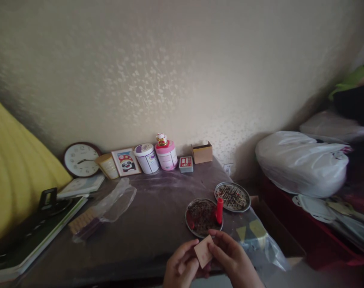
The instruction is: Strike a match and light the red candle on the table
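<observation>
Between my hands is a small tan square piece (203,252) with faint reddish print, tilted over the table's front edge; it may be a matchbox. My right hand (234,256) pinches its right side between thumb and fingers. My left hand (182,264) curls at its left edge, fingers bent and touching it. Something dark red shows beneath, partly hidden by the fingers. Just beyond my hands, a red candle (219,211) stands upright at the right side of a round metal tray (186,218) covered with dark residue and red wax. A second round tray (248,202) holds many burnt matchsticks.
Along the wall stand a clock (81,160), a cup (108,166), a framed panda picture (126,162), two tubs (147,159), a small tin (186,164) and a cardboard box (202,153). Plastic-wrapped items (87,224) lie left; a clear bag (269,244) overhangs the right edge.
</observation>
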{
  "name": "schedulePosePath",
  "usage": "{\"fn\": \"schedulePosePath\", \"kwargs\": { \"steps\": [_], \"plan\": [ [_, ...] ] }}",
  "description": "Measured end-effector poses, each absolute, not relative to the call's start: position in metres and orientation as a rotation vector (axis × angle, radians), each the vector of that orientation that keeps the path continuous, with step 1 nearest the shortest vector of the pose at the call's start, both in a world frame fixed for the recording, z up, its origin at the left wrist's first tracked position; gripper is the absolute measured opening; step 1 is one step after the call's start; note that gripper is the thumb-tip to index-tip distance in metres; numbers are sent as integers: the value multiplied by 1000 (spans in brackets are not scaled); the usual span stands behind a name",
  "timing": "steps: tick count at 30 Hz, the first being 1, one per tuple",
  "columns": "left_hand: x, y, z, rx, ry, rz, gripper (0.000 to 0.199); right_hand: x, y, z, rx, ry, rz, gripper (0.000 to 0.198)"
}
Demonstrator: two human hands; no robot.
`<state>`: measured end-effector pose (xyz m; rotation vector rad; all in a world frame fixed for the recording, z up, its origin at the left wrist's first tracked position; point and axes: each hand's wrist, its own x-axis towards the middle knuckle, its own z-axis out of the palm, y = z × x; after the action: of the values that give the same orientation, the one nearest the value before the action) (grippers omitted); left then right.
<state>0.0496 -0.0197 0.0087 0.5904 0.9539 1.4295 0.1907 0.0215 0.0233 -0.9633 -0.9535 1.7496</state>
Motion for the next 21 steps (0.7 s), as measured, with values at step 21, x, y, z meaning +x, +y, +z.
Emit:
{"fn": "schedulePosePath", "kwargs": {
  "steps": [21],
  "plan": [
    [38, -22, 12, 469, 806, 1232, 29, 212, 18, 38, -919, -1728, 1463, 37]
  ]
}}
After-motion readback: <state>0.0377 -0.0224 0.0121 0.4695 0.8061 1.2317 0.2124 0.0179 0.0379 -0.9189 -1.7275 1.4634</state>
